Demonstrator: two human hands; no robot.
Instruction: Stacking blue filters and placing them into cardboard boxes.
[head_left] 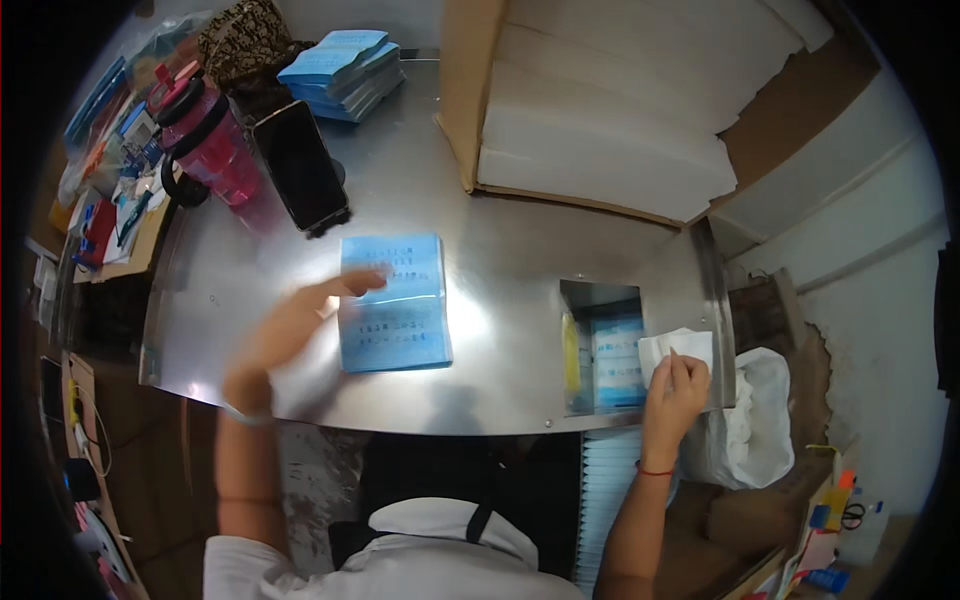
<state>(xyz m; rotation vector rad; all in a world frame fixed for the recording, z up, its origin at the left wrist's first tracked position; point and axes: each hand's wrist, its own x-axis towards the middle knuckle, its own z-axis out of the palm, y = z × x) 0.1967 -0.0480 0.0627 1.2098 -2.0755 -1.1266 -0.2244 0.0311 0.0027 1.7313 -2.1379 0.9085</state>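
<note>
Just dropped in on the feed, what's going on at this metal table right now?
A person stands at a shiny metal table. The left hand lies with its fingers on a blue printed packet flat in the middle of the table. The right hand pinches a white folded sheet beside a rectangular slot in the tabletop. An open cardboard box of white stacks, a pile of blue packets, a phone and a pink bottle stand farther back.

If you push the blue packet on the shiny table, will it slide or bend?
The blue packet lies flat on the smooth metal table, so it would probably slide easily. It looks thin and glossy like soft plastic, so it would likely flop when lifted. The left hand touches its edge.
</note>
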